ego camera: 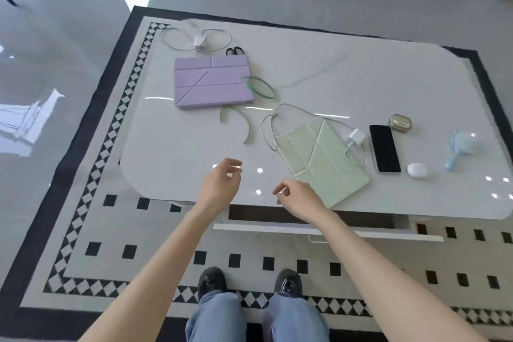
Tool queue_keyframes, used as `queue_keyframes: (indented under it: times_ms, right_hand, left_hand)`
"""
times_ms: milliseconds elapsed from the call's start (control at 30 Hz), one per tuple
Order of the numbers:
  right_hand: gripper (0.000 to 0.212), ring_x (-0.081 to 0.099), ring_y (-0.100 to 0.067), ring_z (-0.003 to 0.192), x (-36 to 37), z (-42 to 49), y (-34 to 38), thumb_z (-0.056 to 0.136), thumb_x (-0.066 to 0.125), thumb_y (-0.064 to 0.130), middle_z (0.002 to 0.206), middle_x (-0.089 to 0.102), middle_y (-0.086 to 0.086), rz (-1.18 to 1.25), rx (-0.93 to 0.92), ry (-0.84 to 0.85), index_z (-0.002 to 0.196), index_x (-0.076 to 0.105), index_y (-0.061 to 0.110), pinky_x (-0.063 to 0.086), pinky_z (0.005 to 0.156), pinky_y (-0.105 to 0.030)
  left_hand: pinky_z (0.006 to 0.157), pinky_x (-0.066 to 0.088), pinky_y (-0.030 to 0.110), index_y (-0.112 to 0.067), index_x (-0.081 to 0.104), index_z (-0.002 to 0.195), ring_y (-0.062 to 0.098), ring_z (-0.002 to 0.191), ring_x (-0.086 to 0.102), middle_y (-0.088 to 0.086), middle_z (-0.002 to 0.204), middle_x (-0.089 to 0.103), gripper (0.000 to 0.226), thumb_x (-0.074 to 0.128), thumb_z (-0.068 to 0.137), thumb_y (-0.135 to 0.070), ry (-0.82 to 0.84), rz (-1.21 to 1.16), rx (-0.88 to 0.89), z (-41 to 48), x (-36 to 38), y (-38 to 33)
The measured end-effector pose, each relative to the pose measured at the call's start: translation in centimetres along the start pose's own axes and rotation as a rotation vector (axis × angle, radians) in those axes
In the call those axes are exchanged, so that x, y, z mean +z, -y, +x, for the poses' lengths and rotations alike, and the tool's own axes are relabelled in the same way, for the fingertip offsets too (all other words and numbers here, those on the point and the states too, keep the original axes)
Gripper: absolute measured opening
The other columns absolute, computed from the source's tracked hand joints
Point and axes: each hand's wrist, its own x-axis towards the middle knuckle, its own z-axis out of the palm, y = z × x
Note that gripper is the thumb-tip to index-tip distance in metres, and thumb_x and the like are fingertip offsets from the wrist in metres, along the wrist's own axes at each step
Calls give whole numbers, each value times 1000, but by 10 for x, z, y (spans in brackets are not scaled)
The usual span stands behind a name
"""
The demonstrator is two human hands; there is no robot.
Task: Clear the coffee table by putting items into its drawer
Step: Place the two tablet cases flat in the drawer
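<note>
Hovering, nothing held: left hand (222,183) and right hand (299,197), fingers loosely curled | pale green folding tablet case (319,158) is laid at the front of the glossy white coffee table (180,147), above the open white drawer (361,219) | likely stiff, kinda slick; best pinched at near edge

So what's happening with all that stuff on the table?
A person stands at the coffee table, and its drawer is pulled partly open. The left hand and right hand hover over the near edge, holding nothing. The purple tablet case, green tablet case, phone and blue brush all lie on top, not yet put away.
</note>
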Motion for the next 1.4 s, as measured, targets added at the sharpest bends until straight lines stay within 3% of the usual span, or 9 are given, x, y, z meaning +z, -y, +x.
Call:
queue_keyframes:
  times_ms: [200,333,467,600,767,1000,1400]
  right_hand:
    - [18,60,-3,82,71,26,-57,92,55,33,93,64,12,-48,-161,-28,108,63,29,51,73,-21]
    - [17,60,-2,81,103,35,-83,91,55,34,97,67,13,-136,-225,-42,105,65,29,43,69,-16]
    - [20,61,-8,93,128,32,-99,91,51,40,101,68,14,-122,-204,-96,100,67,33,45,73,-23]
    - [25,61,-14,104,139,22,-105,90,51,39,112,68,10,-99,-210,-188,108,68,31,50,85,-31]
    - [30,57,-16,119,149,2,-112,96,50,28,126,65,5,-86,-228,-168,121,66,24,44,99,-29]
    - [26,61,-12,112,162,-33,-122,94,60,26,121,68,6,-138,-251,-30,118,70,23,46,97,-27]
    - [27,64,-7,103,164,-49,-123,84,73,25,110,72,8,-205,-238,96,110,74,23,48,90,-20]
  left_hand:
    - [86,46,26,-23,58,119,11,100,59,-11,115,62,30,45,96,-11,-146,44,253,26,64,55]
    - [90,45,28,-24,56,122,12,107,55,-9,124,58,32,43,97,-11,-191,98,386,27,97,86]
    - [89,49,36,-29,58,123,20,107,56,-8,128,55,36,41,97,-11,-218,134,422,10,115,117]
    - [89,46,30,-24,59,125,19,118,51,-5,128,58,40,41,95,-6,-245,204,422,-10,119,145]
    - [87,40,25,-23,56,130,21,119,51,-1,133,55,39,42,96,-9,-240,272,359,-37,117,162]
    - [88,50,40,-25,56,129,22,111,57,-1,129,58,41,42,93,-10,-169,372,345,-76,107,175]
    - [82,47,35,-23,50,134,24,113,55,0,132,55,41,39,96,-11,-225,586,392,-86,105,165]
